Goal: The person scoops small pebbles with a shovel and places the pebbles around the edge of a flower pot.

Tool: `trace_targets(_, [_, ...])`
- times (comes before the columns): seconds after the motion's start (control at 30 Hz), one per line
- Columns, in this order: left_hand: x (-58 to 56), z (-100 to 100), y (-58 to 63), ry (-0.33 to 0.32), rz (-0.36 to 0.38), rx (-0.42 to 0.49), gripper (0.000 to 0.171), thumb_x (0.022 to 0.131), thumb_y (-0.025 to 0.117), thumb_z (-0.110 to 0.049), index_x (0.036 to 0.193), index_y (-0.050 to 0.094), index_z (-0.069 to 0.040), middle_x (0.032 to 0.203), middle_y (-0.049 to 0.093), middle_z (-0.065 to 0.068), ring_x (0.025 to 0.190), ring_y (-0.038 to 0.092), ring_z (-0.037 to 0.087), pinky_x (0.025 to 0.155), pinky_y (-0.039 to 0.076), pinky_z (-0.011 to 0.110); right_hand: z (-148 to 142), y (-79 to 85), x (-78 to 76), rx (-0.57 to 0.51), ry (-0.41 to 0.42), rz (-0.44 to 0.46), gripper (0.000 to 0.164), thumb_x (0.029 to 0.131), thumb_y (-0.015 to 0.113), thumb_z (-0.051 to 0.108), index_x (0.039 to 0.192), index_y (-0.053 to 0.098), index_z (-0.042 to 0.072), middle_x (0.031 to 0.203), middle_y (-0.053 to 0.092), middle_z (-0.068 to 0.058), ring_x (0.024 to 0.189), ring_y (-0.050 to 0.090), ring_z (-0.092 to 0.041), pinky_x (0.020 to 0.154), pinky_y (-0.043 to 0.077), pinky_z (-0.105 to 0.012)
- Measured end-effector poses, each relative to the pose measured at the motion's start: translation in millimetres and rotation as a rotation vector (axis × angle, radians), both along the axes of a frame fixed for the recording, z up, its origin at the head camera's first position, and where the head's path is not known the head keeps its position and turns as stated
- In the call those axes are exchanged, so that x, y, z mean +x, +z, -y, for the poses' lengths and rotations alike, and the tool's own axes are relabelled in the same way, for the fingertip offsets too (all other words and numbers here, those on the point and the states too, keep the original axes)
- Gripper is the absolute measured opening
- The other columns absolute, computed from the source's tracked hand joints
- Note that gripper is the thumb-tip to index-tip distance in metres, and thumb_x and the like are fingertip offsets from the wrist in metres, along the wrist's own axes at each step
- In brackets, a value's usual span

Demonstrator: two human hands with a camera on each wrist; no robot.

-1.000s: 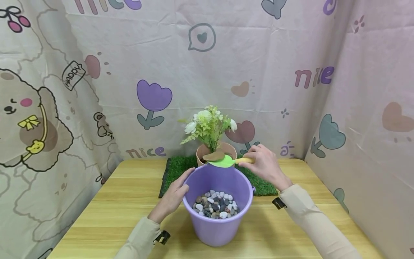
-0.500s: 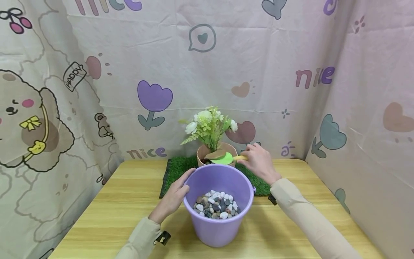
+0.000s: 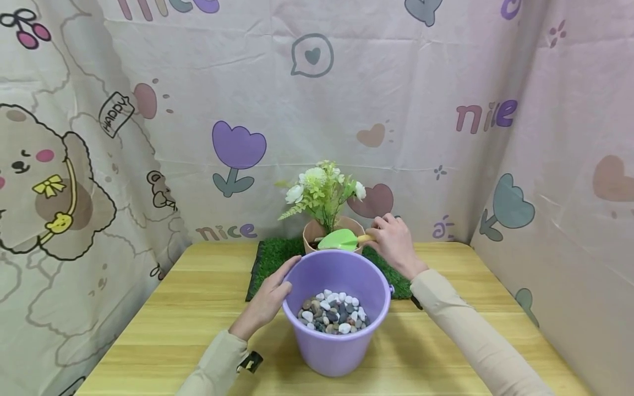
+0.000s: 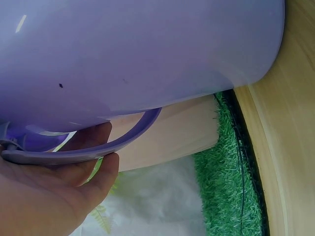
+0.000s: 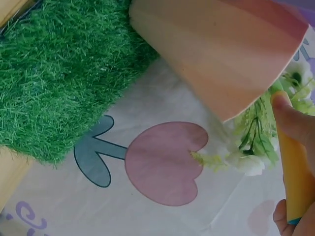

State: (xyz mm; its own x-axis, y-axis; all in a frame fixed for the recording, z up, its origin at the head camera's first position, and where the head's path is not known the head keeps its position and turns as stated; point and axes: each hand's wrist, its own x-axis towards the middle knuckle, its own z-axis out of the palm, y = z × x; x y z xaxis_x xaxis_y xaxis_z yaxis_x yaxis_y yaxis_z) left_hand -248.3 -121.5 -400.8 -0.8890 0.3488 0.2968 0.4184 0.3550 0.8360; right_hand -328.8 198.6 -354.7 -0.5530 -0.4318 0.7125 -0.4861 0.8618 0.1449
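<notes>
My left hand (image 3: 267,294) holds the left rim of a purple bucket (image 3: 337,352). Pebbles (image 3: 333,314) in white, grey and brown lie at the bucket's bottom. In the left wrist view, the fingers reach around the bucket's lowered handle (image 4: 83,155). My right hand (image 3: 396,245) grips the yellow handle of a small trowel (image 5: 293,182). Its green blade is tilted over the pinkish flower pot (image 3: 309,231), with no load showing on it. White flowers and green leaves (image 3: 319,192) rise from the pot. Dark brown matter shows inside; the bucket hides the pot's lower part.
The pot stands on a green artificial grass mat (image 3: 272,256) at the back of the wooden table (image 3: 173,313). A printed cloth (image 3: 297,110) hangs close behind and along both sides.
The right hand has moved the trowel a little away and left, over the pot, and tipped its blade. The brown load has left the blade. The left hand stays on the bucket.
</notes>
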Motion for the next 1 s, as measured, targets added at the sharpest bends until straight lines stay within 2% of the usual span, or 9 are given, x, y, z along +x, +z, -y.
trace_targets(0.33, [-0.3,-0.1,-0.2,0.003,0.005,-0.007,0.063,0.091,0.04,-0.008,0.153,0.036,-0.021,0.151,0.045,0.006,0.132,0.05,0.028,0.103,0.043,0.047,-8.5,2.1,1.1,-0.037,-0.053,0.026,0.025,0.071,0.086,0.025,0.093,0.079,0.014,0.091,0.066,-0.002,0.087,0.054,-0.023,0.071,0.042,-0.036])
trace_targets(0.57, [-0.8,0.1,0.3,0.002,-0.007,-0.002,0.064,0.09,0.04,-0.007,0.153,0.036,-0.02,0.152,0.045,0.005,0.133,0.049,0.027,0.106,0.041,0.048,-10.2,2.2,3.9,-0.093,-0.079,0.027,0.025,0.072,0.085,0.027,0.092,0.078,0.013,0.09,0.067,-0.003,0.081,0.053,-0.022,0.068,0.043,-0.035])
trace_targets(0.73, [-0.9,0.6,0.0,0.007,-0.011,-0.011,0.064,0.09,0.04,-0.008,0.153,0.036,-0.021,0.152,0.045,0.005,0.133,0.049,0.027,0.106,0.04,0.049,-11.9,1.8,6.7,-0.134,-0.102,0.107,0.026,0.075,0.083,0.034,0.09,0.078,0.014,0.088,0.069,-0.003,0.078,0.054,-0.02,0.066,0.045,-0.034])
trace_targets(0.83, [-0.7,0.7,-0.5,0.012,-0.015,-0.016,0.064,0.09,0.04,-0.008,0.153,0.036,-0.02,0.152,0.045,0.005,0.133,0.049,0.027,0.106,0.04,0.049,-13.4,0.6,9.0,-0.151,-0.128,0.166,0.03,0.078,0.08,0.038,0.095,0.078,0.014,0.087,0.071,-0.003,0.075,0.055,-0.019,0.064,0.045,-0.032])
trace_targets(1.0, [-0.9,0.2,-0.8,0.016,-0.02,-0.022,0.064,0.09,0.04,-0.008,0.153,0.036,-0.018,0.151,0.046,0.006,0.132,0.05,0.027,0.105,0.041,0.049,-15.3,-2.3,13.8,-0.184,-0.13,0.25,0.034,0.082,0.076,0.037,0.104,0.076,0.012,0.079,0.071,-0.003,0.06,0.052,-0.014,0.053,0.04,-0.028])
